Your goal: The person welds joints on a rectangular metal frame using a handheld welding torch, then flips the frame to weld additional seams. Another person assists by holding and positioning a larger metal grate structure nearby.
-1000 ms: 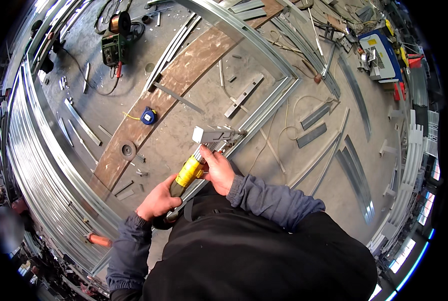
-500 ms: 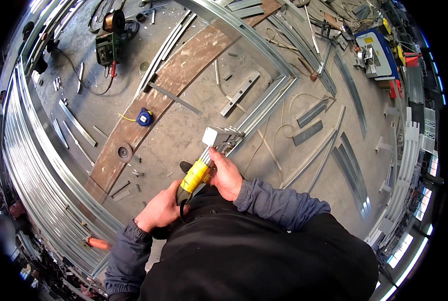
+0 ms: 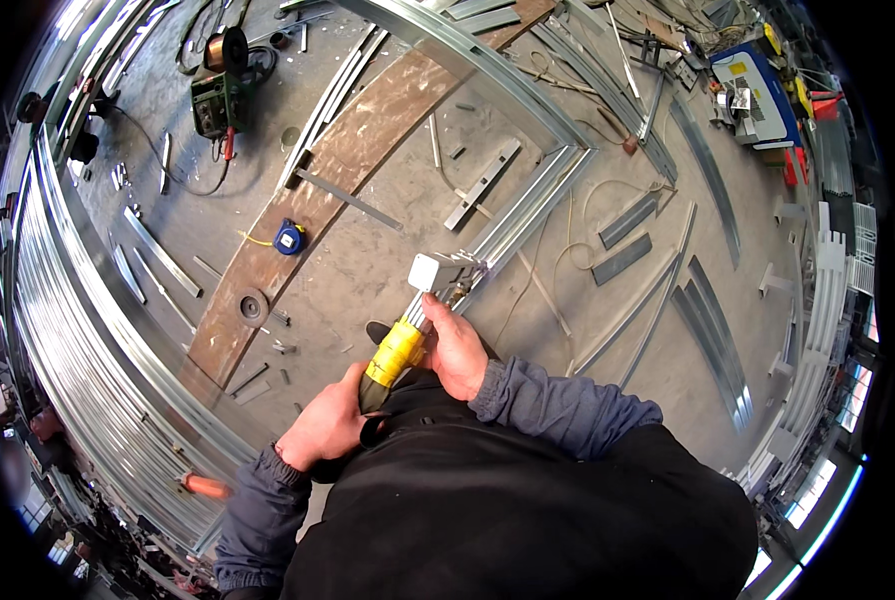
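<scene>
While my left hand (image 3: 327, 418) wraps the dark rear end of the yellow-banded tool (image 3: 397, 352), my right hand (image 3: 454, 347) grips it further forward. Right thumb lies along the tool's front end; the fingers are mostly hidden under it, so from my remote feed I can't tell how tightly they close. Tool sits just in front of the black garment (image 3: 567, 500), slanted, front end up and to the right.

Just past the right thumb I see a pale box-shaped metal piece (image 3: 424, 272). Can't tell whether it's fixed to the tool or to the steel frame (image 3: 527, 215) beside it. The frame runs up-right from there to a corner.

Left of that, a long brown strip (image 3: 367, 125) lies diagonally on the concrete floor (image 3: 347, 290). On it I have a blue tape measure (image 3: 288, 236), a bit of yellow tape out, and a round grey disc (image 3: 253, 308) nearer the hands. A narrow flat bar (image 3: 352, 199) crosses its right edge.

Far left: a bundle of shiny metal profiles (image 3: 107, 390), an orange handle (image 3: 205, 487) resting at its near end. Upper left, a green machine (image 3: 217, 105) with a copper-coloured spool (image 3: 227, 48). Upper right, a blue-edged case (image 3: 757, 95).
</scene>
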`<state>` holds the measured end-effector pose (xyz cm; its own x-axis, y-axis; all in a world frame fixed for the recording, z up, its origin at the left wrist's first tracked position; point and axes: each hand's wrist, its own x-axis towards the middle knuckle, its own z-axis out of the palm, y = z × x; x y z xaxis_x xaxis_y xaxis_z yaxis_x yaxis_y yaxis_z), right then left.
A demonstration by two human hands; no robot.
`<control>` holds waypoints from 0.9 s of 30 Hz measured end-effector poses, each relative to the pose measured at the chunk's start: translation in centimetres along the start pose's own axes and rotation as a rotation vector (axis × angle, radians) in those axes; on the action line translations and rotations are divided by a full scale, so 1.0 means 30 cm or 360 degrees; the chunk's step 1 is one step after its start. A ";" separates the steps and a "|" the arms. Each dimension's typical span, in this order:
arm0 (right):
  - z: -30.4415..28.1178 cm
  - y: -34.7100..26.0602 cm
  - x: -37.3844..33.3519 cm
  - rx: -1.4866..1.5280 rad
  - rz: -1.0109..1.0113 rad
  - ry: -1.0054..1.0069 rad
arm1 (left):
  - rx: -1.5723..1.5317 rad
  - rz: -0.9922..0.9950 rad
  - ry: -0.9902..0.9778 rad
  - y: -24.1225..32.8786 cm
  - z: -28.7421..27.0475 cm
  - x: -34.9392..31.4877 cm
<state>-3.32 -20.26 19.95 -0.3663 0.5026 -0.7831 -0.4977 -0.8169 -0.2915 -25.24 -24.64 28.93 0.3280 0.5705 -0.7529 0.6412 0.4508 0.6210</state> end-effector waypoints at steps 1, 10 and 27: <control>-0.006 0.004 0.005 0.0004 0.0002 -0.0001 | 0.0010 -0.0014 -0.0003 0.002 0.000 0.000; 0.002 0.006 -0.002 0.0014 -0.0026 0.0003 | 0.0043 -0.0056 -0.0008 0.049 -0.009 -0.012; 0.002 0.028 0.002 -0.0035 -0.0011 0.0036 | 0.0047 -0.0054 -0.0028 0.028 -0.011 -0.021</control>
<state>-3.80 -20.90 19.70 -0.3449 0.5018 -0.7932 -0.4825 -0.8197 -0.3088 -25.13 -24.39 30.00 0.3178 0.5427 -0.7775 0.6724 0.4492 0.5884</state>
